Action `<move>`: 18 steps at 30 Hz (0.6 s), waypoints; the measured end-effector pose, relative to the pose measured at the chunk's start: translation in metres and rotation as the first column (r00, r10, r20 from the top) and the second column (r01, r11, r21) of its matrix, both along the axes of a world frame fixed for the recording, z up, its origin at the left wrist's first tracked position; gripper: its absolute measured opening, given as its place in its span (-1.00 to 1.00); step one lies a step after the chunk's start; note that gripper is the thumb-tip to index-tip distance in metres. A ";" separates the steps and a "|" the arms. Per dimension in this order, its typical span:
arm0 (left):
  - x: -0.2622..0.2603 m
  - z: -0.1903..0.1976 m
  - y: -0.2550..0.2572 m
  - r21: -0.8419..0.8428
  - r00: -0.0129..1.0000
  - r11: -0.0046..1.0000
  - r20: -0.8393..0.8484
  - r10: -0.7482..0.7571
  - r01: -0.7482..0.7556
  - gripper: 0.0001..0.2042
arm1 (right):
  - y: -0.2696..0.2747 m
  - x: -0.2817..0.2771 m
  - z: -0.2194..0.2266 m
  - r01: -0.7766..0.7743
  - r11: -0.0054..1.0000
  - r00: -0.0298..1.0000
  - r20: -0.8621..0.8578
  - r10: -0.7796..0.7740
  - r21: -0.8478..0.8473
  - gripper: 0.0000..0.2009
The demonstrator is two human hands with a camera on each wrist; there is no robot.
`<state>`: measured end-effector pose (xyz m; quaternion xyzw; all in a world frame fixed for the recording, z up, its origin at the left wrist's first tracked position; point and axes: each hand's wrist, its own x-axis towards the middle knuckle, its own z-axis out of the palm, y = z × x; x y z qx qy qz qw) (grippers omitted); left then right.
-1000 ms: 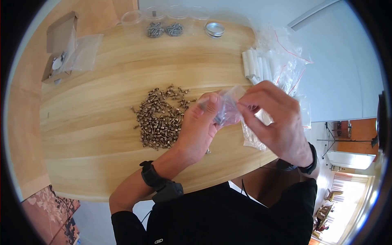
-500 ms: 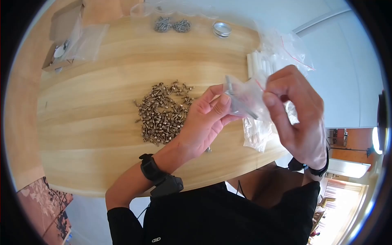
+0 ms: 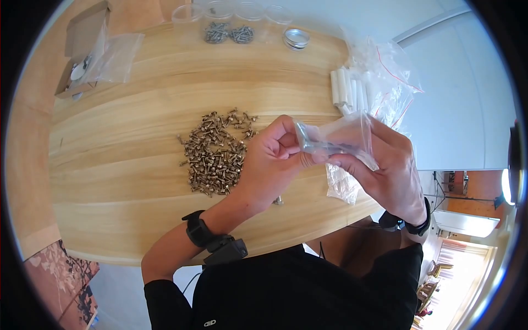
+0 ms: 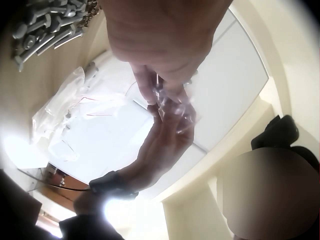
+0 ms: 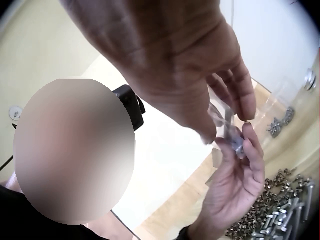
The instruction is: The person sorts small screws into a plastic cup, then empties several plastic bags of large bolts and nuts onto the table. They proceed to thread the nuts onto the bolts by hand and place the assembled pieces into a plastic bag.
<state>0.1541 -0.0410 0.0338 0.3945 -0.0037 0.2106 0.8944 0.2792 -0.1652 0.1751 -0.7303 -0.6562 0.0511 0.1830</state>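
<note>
Between both hands, above the table, is a small clear plastic bag (image 3: 345,131) with grey metal screws in its lower part. My left hand (image 3: 273,159) pinches the bag's left end, fingers curled in. On the other side my right hand (image 3: 391,168) grips the bag, its thumb along the lower edge. The right wrist view shows the left fingers (image 5: 252,159) closed round the bag's bottom and the screws. Left of the hands lies a heap of brownish bolts (image 3: 215,157); longer silvery bolts (image 4: 50,25) show beside it in the left wrist view.
Clear round tubs (image 3: 247,11) line the table's back edge, two holding grey screws, with stacked metal lids (image 3: 297,38) beside them. White rolls (image 3: 347,91) and clear bags with red seals (image 3: 393,69) lie at the right. An open cardboard box (image 3: 82,66) sits far left.
The right hand first pulled rightward at the bag's red-striped top edge, then came back in and took the bag nearer its screws. The bag turned so its screws lie nearly level.
</note>
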 end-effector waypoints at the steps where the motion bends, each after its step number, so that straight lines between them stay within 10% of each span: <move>1: 0.001 0.001 -0.002 -0.008 1.000 1.000 -0.011 0.018 -0.018 -0.75 | -0.002 -0.001 -0.001 0.058 0.997 0.997 0.054 -0.055 -0.059 -0.70; 8: 0.006 -0.002 0.007 -0.460 0.981 0.868 0.127 -0.144 0.186 -0.70 | -0.004 -0.007 -0.008 0.114 0.989 0.993 0.027 -0.117 0.090 -0.76; 18: 0.002 0.000 -0.001 -0.104 0.999 0.995 0.030 0.015 -0.012 -0.72 | -0.009 -0.018 -0.022 0.131 0.966 0.953 0.239 -0.184 0.222 -0.78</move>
